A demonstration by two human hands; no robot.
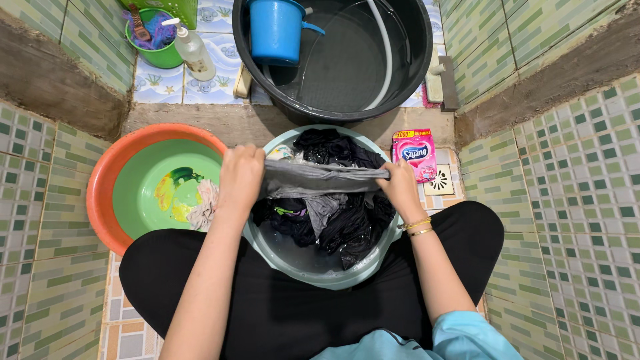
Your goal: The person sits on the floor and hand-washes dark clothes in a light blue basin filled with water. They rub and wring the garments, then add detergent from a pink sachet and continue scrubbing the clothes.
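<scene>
1. The left hand (241, 175) has its grip closed on the left end of a grey cloth (320, 179), and the right hand (401, 187) has its grip closed on the right end.
2. The grey cloth is pulled flat between both hands, above a pale green basin (313, 270) that stands on the tiled floor (560, 220) in front of the person's knees.
3. Inside this basin lie dark wet clothes (340, 223) in some water, under and behind the grey cloth.
4. Two gold bracelets (419, 227) are on the right wrist.
5. Just left of the pale green basin stands an orange basin (100, 193) with a green basin (143, 200) inside; a small light cloth (203, 203) lies at its right side.
6. A pink detergent packet (415, 153) lies on the floor near the right hand, beside a floor drain (441, 181).
7. Behind, on the raised step, a large black tub (333, 67) holds water, a blue dipper (275, 30) and a white hose (385, 53).
8. At the far left corner stand a clear bottle (195, 53) and a small green bucket (155, 40).
</scene>
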